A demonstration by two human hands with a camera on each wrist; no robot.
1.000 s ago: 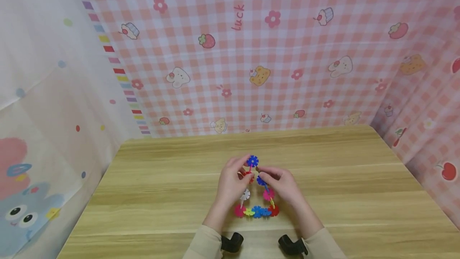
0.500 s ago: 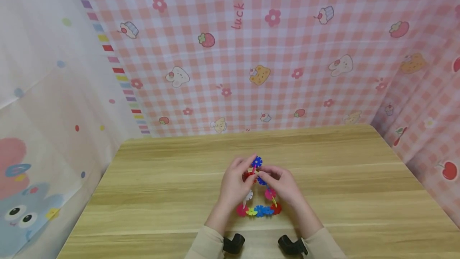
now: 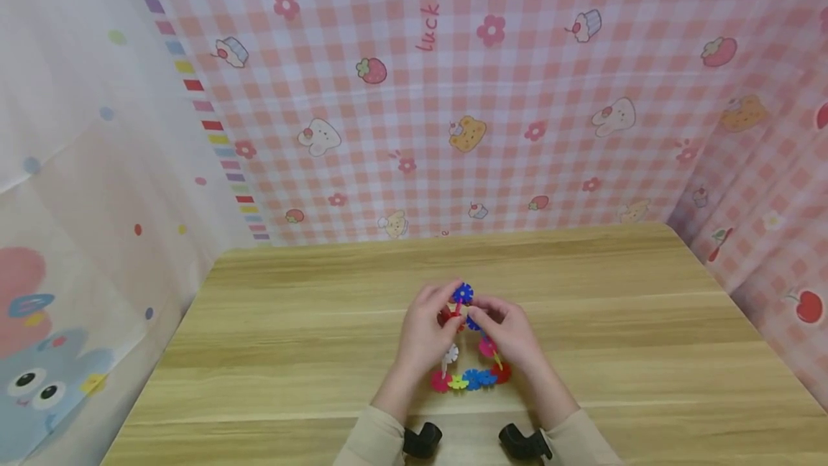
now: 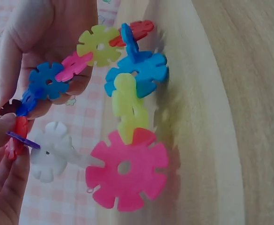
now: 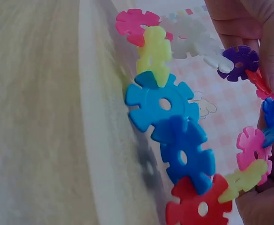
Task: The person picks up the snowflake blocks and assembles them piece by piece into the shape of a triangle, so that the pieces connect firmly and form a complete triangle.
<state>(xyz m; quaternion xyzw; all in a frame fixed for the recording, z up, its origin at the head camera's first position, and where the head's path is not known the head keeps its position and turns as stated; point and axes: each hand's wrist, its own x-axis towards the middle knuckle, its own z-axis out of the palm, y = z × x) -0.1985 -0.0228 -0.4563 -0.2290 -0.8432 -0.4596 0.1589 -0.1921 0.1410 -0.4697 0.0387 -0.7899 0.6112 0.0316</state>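
Note:
Colourful notched plastic snowflake discs are linked into a chain bent round into a loop. My left hand (image 3: 423,329) pinches it at a red disc (image 4: 22,124), beside a purple disc (image 4: 23,140). My right hand (image 3: 507,329) grips the other side, its thumb close to a dark brown disc (image 4: 8,108) and a blue one (image 3: 474,320). A dark blue disc (image 3: 463,293) stands up between the fingertips, at the top. Below, a pink disc (image 4: 127,168), yellow disc (image 3: 458,382), two light blue discs (image 5: 162,104) and a red disc (image 5: 200,204) form the lower side near the tabletop.
The wooden table (image 3: 291,351) spreads around both hands. Black angled pieces (image 3: 423,440) sit at each sleeve cuff. A pink checked curtain (image 3: 414,92) hangs behind the table, and a pale printed curtain (image 3: 77,236) hangs on the left.
Both hands have come slightly closer together. The top blue disc and the lower side of the loop have shifted a little right, and the brown disc has gone from sight in the head view.

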